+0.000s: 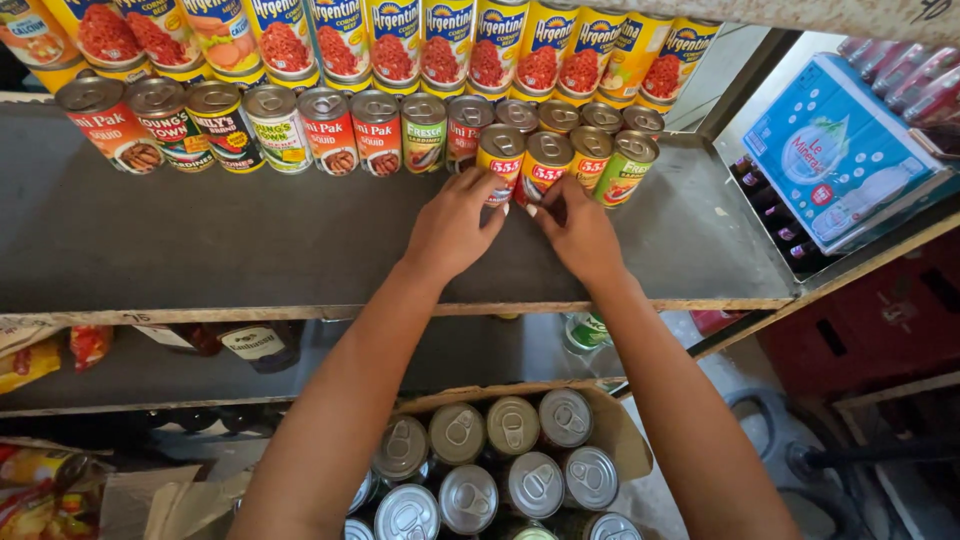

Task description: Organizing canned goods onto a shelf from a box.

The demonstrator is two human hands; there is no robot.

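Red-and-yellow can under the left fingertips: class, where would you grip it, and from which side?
Grip the can round its curved wall, coming from the open shelf front. It stands upright, with cans packed behind and beside it. The left hand already touches its front.

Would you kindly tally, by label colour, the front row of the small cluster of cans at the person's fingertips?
Yellow-and-red cans: 3
Green can: 1
Total: 4

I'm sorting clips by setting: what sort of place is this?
Probably a small grocery shop: a shelf lined with rows of cans, a box of more cans below, and both hands at the front cans.
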